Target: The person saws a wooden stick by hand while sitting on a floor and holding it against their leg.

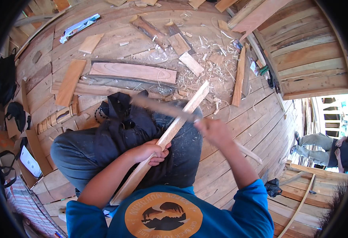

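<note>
A long pale wooden strip (186, 112) lies slanted across my lap, its near end by my shirt and its far end beyond my knee. My left hand (150, 152) is closed around its middle. In my right hand (215, 131) is a long-handled knife (160, 107), gripped just behind the blade. The blade, smeared by motion, points left and crosses over the strip above my left hand; whether it touches the wood I cannot tell. Behind my right hand the pale handle sticks out toward the lower right.
Wood shavings (217, 73) and offcuts litter the plank floor ahead. A board (134, 71) and a shorter plank (70, 81) lie beyond my knees. At left are a cardboard box (37, 150) and a dark bag (5, 79). Another person (321, 148) is at far right.
</note>
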